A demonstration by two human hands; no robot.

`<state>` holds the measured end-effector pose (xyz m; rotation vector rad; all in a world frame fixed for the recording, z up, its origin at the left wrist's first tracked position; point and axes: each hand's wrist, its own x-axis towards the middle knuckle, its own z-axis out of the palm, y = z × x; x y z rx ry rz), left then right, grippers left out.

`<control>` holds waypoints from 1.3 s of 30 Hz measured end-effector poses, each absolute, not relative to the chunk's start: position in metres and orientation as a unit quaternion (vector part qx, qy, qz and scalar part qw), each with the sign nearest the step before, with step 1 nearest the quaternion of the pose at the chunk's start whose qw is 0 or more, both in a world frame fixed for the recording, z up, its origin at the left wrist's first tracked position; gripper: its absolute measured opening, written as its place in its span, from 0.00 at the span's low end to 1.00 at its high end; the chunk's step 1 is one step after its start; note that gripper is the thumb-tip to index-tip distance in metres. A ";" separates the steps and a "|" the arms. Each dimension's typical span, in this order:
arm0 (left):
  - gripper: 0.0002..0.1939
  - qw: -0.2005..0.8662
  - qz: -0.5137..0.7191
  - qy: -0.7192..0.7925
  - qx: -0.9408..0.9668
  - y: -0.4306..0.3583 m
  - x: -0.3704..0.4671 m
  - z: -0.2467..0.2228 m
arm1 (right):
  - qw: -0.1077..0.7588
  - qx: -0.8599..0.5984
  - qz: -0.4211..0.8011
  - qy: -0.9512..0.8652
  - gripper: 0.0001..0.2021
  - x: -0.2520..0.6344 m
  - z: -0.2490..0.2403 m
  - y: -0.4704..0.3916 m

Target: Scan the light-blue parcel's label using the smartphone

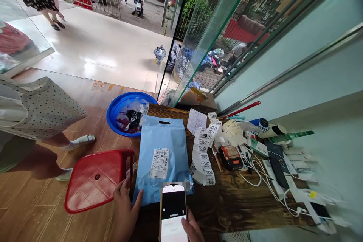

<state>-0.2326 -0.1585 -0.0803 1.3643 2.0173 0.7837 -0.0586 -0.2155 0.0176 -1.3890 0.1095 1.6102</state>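
A light blue plastic mailing bag (167, 132) with a cut-out handle lies flat on the dark wooden table (238, 204). On its front is a white shipping label (159, 163) with barcodes and print. My left hand (124, 204) is at the bag's lower left corner, fingers spread, thumb by the bag's edge; whether it touches the bag I cannot tell. My right hand (193, 227) grips a smartphone (173, 215) over the bag's near edge. The phone's screen is dark above and white below. Curling beside the bag is a strip of numbered stickers (203, 155).
A red plastic stool (96, 181) and a blue tub (113, 107) of plastic scraps stand left of the table. A person (42, 121) in dotted clothing is beside the stool. An orange-black device (231, 157), white cables (256, 170) and a red-handled tool (242, 109) crowd the right side.
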 end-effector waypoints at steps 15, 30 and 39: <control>0.39 0.324 0.297 0.742 0.506 -0.157 -0.235 -0.059 | 0.499 -0.524 0.691 0.002 0.37 -0.089 0.029 -0.154; 0.33 0.285 0.334 0.733 0.519 -0.157 -0.231 -0.045 | 0.511 -0.532 0.675 -0.002 0.36 -0.089 0.031 -0.150; 0.31 0.316 0.356 0.730 0.490 -0.154 -0.229 -0.035 | 0.508 -0.540 0.670 -0.028 0.33 -0.088 0.033 -0.149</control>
